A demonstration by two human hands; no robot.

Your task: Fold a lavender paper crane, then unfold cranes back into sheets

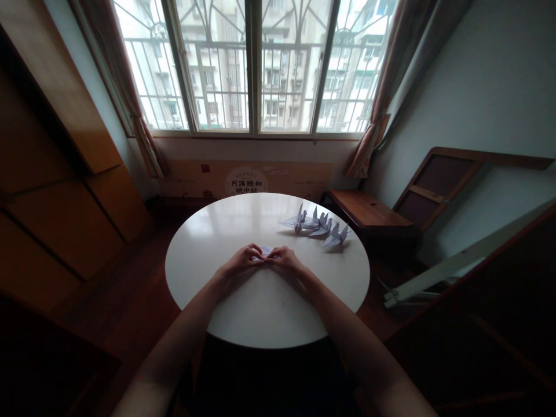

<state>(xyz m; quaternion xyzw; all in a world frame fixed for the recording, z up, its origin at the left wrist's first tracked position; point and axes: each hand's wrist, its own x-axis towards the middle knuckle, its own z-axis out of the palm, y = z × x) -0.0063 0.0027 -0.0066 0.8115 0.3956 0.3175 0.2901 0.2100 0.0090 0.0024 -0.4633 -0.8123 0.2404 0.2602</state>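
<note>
A small piece of pale folded paper (266, 250) is pinched between my two hands over the middle of the round white table. My left hand (243, 258) grips its left side, fingers closed with the thumb toward me. On the other side, my right hand (284, 258) has its fingers closed on the paper's right part. The fingertips of both hands nearly meet at the near edge. Much of the paper is covered by my fingers, so its exact folded shape cannot be made out.
Several pale folded paper cranes (321, 225) stand in a group at the table's back right. The white table (264, 315) has a rounded edge close to me. Beyond it are a low wooden bench (369, 208), a printed cardboard box (191, 178) and a barred window.
</note>
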